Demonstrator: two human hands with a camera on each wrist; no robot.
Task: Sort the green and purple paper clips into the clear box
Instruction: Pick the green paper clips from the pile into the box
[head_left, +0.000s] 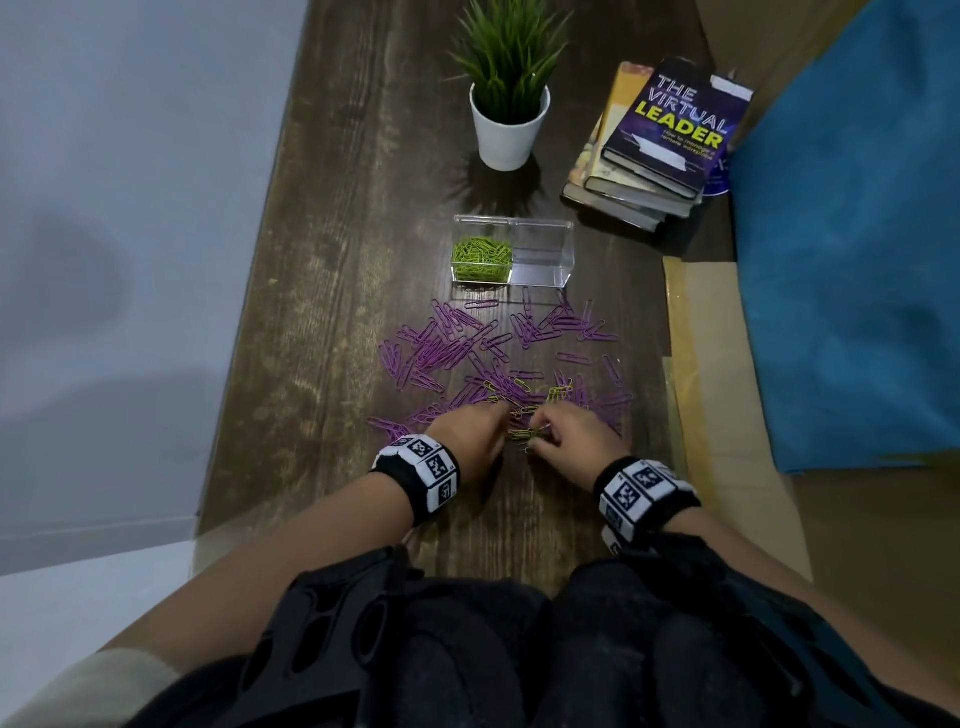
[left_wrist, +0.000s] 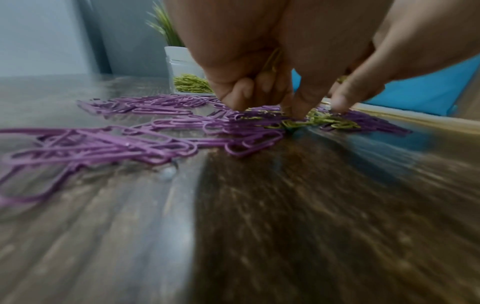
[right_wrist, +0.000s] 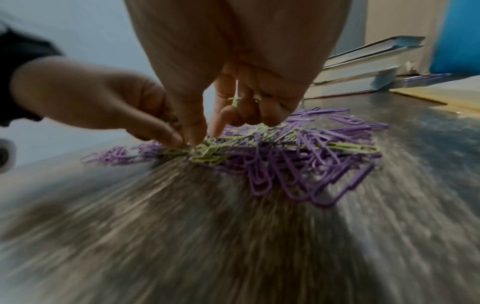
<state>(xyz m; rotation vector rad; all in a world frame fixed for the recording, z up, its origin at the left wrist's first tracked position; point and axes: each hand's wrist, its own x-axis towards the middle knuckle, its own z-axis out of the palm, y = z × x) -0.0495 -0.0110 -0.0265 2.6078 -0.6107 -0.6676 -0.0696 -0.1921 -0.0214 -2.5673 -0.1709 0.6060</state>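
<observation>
Many purple paper clips (head_left: 457, 348) lie spread over the dark wooden table (head_left: 337, 312). A few green paper clips (head_left: 558, 392) lie mixed into their near edge. The clear box (head_left: 545, 254) stands behind them; its left compartment holds green clips (head_left: 480, 257), and its right one looks empty. My left hand (head_left: 501, 418) and right hand (head_left: 540, 428) meet over the near green clips. Each has green clips tucked in its curled fingers while its fingertips pinch at more on the table. The tucked clips (left_wrist: 272, 61) show in the left wrist view, those of the right hand (right_wrist: 235, 100) in the right wrist view.
A potted plant in a white pot (head_left: 509, 130) stands behind the box. A stack of books (head_left: 660, 150) lies at the back right. Brown envelopes (head_left: 701, 332) lie along the table's right edge, beside a blue cloth (head_left: 852, 234). A wall runs along the left.
</observation>
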